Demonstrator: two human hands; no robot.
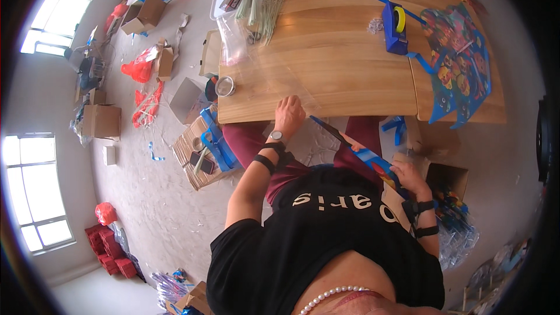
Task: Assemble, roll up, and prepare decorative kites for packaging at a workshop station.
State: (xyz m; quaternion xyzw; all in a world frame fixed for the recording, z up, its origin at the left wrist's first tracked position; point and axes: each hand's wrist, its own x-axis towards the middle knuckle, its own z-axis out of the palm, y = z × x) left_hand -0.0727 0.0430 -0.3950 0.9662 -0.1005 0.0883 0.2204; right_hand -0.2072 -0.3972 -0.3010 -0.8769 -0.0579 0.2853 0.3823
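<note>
Right hand [408, 176] grips folded kite [359, 150], long axis slanting up-left toward left hand [289, 115], which presses a clear sheet [280, 64] on the surface [350, 81].

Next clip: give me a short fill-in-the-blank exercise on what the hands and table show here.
1. The left hand rests on the edge of the ____ table.
2. The right hand holds a folded colourful ____.
3. The tape dispenser on the table is ____ in colour.

Missing words: wooden; kite; blue
</note>
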